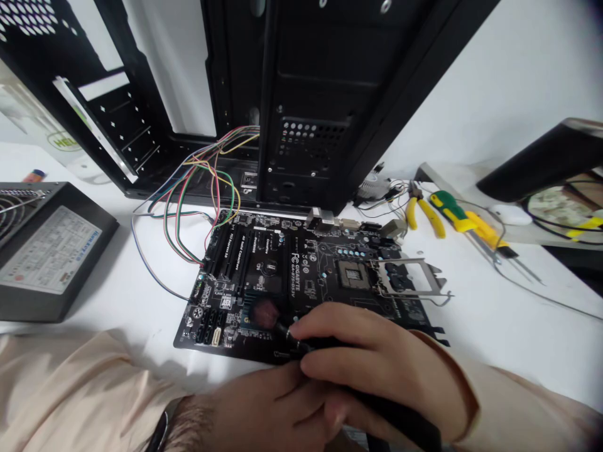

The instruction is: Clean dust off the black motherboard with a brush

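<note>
The right hand [372, 355] grips a black round-tipped brush [266, 312] over the flat black motherboard [296, 270] on the white table [490, 326]; whether the left hand [277, 398] grasps anything, I can't tell. A sideways slip could damage the open square silver socket [353, 274].

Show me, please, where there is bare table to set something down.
Bare table shows right of the motherboard, nearer than the screwdriver, and more narrowly between motherboard and power supply. Crowded: around the pliers, and along the motherboard's front edge, where the left hand and right hand are.
</note>
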`<state>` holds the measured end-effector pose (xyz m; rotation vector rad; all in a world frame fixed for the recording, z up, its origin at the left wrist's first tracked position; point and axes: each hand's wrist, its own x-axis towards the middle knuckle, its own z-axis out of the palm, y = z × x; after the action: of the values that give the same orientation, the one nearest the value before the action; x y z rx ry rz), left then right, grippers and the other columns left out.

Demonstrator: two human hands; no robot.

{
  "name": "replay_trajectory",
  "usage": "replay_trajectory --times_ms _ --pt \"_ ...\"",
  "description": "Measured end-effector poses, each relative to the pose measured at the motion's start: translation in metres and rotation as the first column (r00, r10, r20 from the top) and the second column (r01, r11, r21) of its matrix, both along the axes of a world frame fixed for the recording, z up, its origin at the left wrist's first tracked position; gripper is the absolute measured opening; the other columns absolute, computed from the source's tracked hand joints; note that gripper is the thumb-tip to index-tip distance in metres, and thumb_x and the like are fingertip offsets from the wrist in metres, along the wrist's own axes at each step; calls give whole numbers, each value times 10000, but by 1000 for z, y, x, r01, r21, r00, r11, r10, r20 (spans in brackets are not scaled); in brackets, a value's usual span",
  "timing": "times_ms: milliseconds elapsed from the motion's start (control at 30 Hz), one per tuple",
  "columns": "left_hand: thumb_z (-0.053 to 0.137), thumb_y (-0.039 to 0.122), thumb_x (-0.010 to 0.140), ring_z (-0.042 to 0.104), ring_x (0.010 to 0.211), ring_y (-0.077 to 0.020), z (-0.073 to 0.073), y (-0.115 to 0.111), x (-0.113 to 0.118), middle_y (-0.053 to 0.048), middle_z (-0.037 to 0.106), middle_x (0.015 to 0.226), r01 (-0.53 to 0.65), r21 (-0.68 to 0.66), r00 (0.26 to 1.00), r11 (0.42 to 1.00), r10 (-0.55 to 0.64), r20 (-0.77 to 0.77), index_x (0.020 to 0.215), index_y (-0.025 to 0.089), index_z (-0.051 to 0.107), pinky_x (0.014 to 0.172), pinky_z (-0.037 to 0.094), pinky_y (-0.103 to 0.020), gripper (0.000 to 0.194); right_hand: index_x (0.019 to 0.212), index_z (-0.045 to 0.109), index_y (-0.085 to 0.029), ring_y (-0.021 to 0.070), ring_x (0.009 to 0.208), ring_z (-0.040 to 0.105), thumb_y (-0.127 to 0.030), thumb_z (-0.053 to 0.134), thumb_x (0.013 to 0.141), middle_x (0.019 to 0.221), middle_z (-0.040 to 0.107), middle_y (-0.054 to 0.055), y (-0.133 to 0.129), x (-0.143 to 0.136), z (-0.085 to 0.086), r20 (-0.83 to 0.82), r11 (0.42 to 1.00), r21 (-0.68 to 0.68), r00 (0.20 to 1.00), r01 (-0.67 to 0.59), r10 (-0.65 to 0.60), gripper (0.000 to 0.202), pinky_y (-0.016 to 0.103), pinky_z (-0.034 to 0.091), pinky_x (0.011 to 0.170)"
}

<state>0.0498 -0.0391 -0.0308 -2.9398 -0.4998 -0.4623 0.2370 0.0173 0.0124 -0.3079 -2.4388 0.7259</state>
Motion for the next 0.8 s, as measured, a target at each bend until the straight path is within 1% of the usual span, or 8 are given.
replay_trajectory --times_ms 100,167,300,433,500,633,700,800 --pt "460 166 946 539 1080 -135 3 1 0 44 642 1150 17 -18 1000 1000 -18 -6 1051 202 649 864 436 -246 219 1001 598 -120 128 924 623 -327 427 959 1009 655 122 0 0 2 2 996 -78 999 -50 50 271 194 530 807" --pt "443 174 957 530 1108 -142 7 2 0 44 630 1194 2 13 1000 1000 -2 -2 1060 198 660 892 422 -246 242 1033 592 -131 122 950 626 -320 445 955 1036 650 121 0 1 2 -30 993 -115 1000 -4 1 252 184 529 814" --pt "413 173 974 556 1037 -126 9 2 -1 46 652 1140 -9 72 1000 997 10 -9 1044 201 670 875 428 -246 268 1045 600 -134 140 1019 609 -259 511 919 1107 622 139 0 3 -1 -59 990 -78 991 115 -120 198 214 523 852" --pt "445 202 962 553 1044 -129 6 1 -2 16 643 1157 6 38 1000 999 -5 -30 1031 190 664 851 435 -247 231 997 611 -130 126 917 644 -273 518 919 973 672 115 2 1 3 -73 975 -223 997 -13 -3 187 189 543 764" --pt "427 204 967 552 1045 -129 5 0 -3 10 644 1158 3 42 1000 999 -3 -8 1036 186 662 867 426 -249 246 987 616 -134 116 880 651 -290 536 915 961 675 106 3 1 5 -96 959 -282 995 -13 -15 189 185 544 748" --pt "395 189 981 546 1057 -128 5 0 -3 38 619 1214 5 85 999 996 0 -55 1102 195 650 885 418 -251 283 1010 619 -129 129 994 624 -197 570 884 1038 661 118 2 1 3 -83 971 -216 989 99 -119 151 202 526 827" --pt "401 190 979 550 1057 -131 5 0 -2 33 618 1218 -1 85 996 996 8 -87 1107 201 649 880 424 -258 279 1023 617 -122 128 1014 619 -178 582 873 1054 662 123 2 1 0 -64 974 -221 995 54 -70 164 193 523 831" --pt "409 177 970 546 1076 -141 4 1 -3 30 631 1192 16 98 999 995 -11 -47 1063 202 666 889 423 -267 275 1026 616 -131 103 966 633 -207 594 874 1054 664 107 1 1 -1 -92 954 -299 996 -13 -15 171 160 522 793"
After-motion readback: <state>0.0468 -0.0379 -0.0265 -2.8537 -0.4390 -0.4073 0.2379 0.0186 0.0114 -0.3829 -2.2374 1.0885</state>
